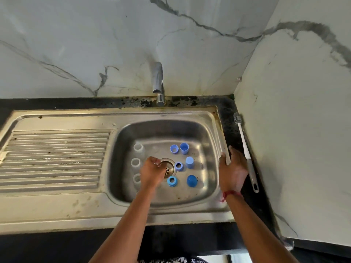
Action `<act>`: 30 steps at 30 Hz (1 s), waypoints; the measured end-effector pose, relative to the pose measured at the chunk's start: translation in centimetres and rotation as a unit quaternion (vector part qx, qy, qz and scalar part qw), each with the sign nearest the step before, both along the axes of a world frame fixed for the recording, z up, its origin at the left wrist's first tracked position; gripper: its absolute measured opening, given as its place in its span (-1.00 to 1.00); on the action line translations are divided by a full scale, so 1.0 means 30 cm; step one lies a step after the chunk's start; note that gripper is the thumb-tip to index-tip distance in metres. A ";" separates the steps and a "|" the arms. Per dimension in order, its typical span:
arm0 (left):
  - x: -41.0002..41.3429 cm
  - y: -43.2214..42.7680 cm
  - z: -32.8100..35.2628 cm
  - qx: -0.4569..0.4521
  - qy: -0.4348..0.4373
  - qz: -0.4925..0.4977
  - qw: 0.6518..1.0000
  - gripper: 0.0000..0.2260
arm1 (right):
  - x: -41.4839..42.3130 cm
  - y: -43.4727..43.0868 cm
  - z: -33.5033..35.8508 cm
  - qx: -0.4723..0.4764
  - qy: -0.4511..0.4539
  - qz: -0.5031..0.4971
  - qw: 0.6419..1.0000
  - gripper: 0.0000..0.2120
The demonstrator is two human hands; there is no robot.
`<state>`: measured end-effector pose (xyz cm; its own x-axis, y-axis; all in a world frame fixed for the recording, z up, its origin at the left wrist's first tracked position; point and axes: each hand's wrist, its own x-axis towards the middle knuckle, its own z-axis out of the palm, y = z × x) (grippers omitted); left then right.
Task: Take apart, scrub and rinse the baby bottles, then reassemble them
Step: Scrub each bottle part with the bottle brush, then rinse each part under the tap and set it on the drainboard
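Three clear bottle bodies stand upright in a column at the left of the steel sink basin. Blue screw rings and blue caps are scattered to the right of the drain. A faint clear teat lies behind the drain. My left hand is low in the basin at the drain, its fingers curled and pinching what looks like a small clear teat, which is mostly hidden. My right hand rests with straight fingers on the basin's right rim.
A white-handled bottle brush lies on the dark counter right of the sink, by the side wall. The chrome tap stands behind the basin; no water is visible. The ribbed drainboard stretches to the left.
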<state>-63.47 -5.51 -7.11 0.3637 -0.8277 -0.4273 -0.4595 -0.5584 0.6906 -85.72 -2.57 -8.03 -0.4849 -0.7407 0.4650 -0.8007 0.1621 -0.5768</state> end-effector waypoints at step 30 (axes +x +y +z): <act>0.436 -0.135 -0.114 -0.052 0.224 0.080 0.970 -0.74 | 0.685 -0.543 -0.192 0.424 0.080 0.416 0.801 -0.31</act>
